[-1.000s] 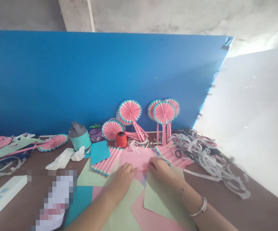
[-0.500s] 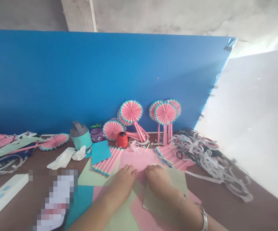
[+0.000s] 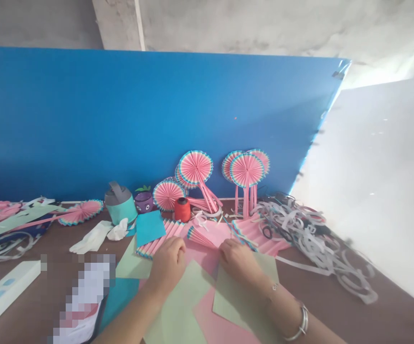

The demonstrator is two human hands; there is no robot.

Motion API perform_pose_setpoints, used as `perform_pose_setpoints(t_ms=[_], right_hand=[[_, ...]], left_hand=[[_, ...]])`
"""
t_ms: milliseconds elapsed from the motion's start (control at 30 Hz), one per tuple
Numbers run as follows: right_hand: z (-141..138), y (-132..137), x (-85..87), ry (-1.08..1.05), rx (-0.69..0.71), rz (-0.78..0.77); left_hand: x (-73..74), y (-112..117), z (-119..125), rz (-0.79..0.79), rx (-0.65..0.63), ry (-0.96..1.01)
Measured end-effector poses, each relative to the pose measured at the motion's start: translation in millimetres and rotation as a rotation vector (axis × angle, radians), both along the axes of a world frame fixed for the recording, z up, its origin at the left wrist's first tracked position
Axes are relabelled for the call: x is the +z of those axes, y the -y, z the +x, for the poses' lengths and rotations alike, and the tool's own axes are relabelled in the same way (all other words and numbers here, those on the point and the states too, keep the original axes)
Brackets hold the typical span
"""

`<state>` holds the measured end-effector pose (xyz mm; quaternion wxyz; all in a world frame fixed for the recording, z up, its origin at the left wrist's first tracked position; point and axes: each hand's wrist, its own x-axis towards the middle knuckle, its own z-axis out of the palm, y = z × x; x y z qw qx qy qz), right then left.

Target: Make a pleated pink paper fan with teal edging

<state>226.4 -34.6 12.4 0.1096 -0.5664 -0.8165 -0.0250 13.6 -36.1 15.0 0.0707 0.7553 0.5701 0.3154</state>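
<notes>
Brown table (image 3: 336, 296): crowded around the hands.
Ribbon tangle (image 3: 309, 236): near the right arm (image 3: 282, 306); an outward swing could snag it.
Green sheet (image 3: 233, 296): under that forearm, could slide if dragged.
Left hand (image 3: 167, 263): fingers curled; I can't tell around what.
Right hand (image 3: 241, 260): fingers pinching a narrow pleated end.
Pleated pink strip (image 3: 200, 237): between them; may fan open if gripped loosely.

Bare forearms (image 3: 135, 310) stretched forward, left hand (image 3: 168, 263) loosely curled — right hand (image 3: 238, 260) apart, fingers (image 3: 225, 247) bent inward

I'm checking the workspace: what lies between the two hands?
The head view shows pink paper, a pleated pink strip and a green sheet's corner there.
</notes>
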Motion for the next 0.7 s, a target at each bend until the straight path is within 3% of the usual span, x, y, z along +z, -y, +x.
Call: perform_pose_setpoints(t_ms=[133,233,333,567,700], right_hand=[[-4,6,-2.0,-0.247,0.119,0.240],[-10,13,-3.4,-0.299,0.270,0.331],[-16,16,-6.2,-0.278,0.348,0.385],[-20,18,-1.7,-0.268,0.450,0.422],[-16,21,2.5,-0.248,0.525,0.426]], left_hand=[[-7.8,4,12,-0.145,-0.169,0.322],[-12.2,9,23,-0.163,-0.156,0.452],[-13.7,14,30,-0.080,-0.109,0.440],[-13.9,18,30,0.039,-0.178,0.374],[-11.3,12,21,0.204,-0.089,0.239]])
